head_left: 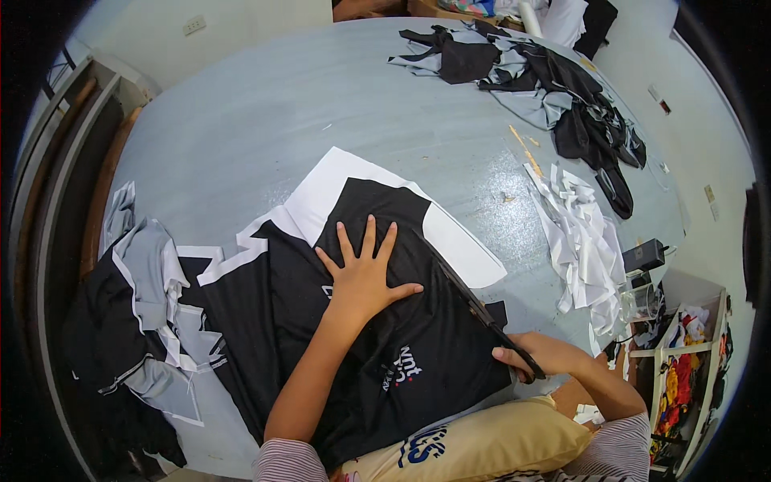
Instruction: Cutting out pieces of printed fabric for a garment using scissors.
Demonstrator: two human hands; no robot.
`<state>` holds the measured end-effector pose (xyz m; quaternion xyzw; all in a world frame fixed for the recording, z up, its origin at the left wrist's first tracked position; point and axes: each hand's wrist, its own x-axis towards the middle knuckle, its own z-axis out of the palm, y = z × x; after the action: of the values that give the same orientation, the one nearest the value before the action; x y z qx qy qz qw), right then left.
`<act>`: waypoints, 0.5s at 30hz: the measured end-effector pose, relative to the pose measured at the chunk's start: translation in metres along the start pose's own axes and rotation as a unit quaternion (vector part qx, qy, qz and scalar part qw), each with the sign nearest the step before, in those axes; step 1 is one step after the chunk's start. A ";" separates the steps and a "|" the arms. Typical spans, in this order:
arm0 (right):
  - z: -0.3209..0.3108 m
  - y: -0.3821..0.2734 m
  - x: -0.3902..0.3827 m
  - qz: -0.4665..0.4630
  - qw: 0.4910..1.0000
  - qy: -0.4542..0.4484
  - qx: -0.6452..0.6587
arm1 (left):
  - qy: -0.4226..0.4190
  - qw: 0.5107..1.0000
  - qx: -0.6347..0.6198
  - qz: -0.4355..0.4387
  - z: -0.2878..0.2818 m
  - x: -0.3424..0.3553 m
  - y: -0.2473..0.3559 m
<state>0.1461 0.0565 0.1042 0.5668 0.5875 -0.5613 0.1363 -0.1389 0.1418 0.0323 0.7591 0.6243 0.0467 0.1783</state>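
Observation:
Black printed fabric [285, 337] lies spread in front of me, with white sheet material [462, 245] showing at its far and right edges. My left hand [363, 277] presses flat on the fabric, its fingers spread wide. At the right edge of the fabric, my right hand [542, 357] is wrapped round the handles of large dark scissors [470, 297]. Their long blades point away from me and lie along the fabric's edge, where black meets white. Whether the lower blade is under the cloth, I cannot tell.
Grey, black and white cut pieces [152, 281] hang over the left table edge. White scraps [582, 241] are heaped at right, beside a black power adapter [644, 255]. Black and grey scraps [530, 72] lie far right on the grey table [233, 120]. A tan cushion [498, 442] is against me.

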 end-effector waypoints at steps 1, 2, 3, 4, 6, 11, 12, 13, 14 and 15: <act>-0.001 -0.002 -0.002 0.001 1.000 -0.001 -0.001 | 0.001 1.000 0.000 0.002 0.000 -0.001 0.001; -0.002 -0.007 -0.003 0.007 1.000 -0.001 0.003 | 0.001 1.000 0.000 0.004 0.000 0.000 0.001; -0.003 -0.010 -0.003 0.015 1.000 -0.002 0.009 | -0.002 1.000 -0.001 0.001 -0.001 0.000 0.002; -0.004 -0.010 -0.002 0.016 1.000 -0.001 0.011 | -0.005 1.000 -0.002 -0.001 -0.001 0.000 0.002; -0.006 -0.009 0.002 0.014 1.000 -0.014 0.004 | -0.010 1.000 -0.004 -0.003 -0.003 -0.001 0.001; -0.004 -0.010 0.003 0.016 1.000 -0.002 0.025 | 0.000 1.000 0.015 -0.003 0.001 0.000 -0.001; -0.003 -0.008 0.004 0.018 1.000 0.000 0.025 | 0.000 1.000 0.010 -0.007 0.001 0.000 0.000; -0.003 -0.007 0.004 0.018 1.000 0.000 0.026 | 0.001 1.000 0.006 -0.010 0.001 0.000 0.000; -0.002 -0.007 0.004 0.009 0.999 0.005 0.031 | 0.000 1.000 0.006 -0.011 0.001 0.000 0.001; -0.002 -0.007 0.004 0.000 0.999 0.009 0.036 | -0.002 1.000 0.007 -0.014 0.000 -0.001 0.001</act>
<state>0.1396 0.0619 0.1050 0.5764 0.5681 -0.5769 0.1107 -0.1378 0.1403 0.0325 0.7515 0.6349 0.0388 0.1748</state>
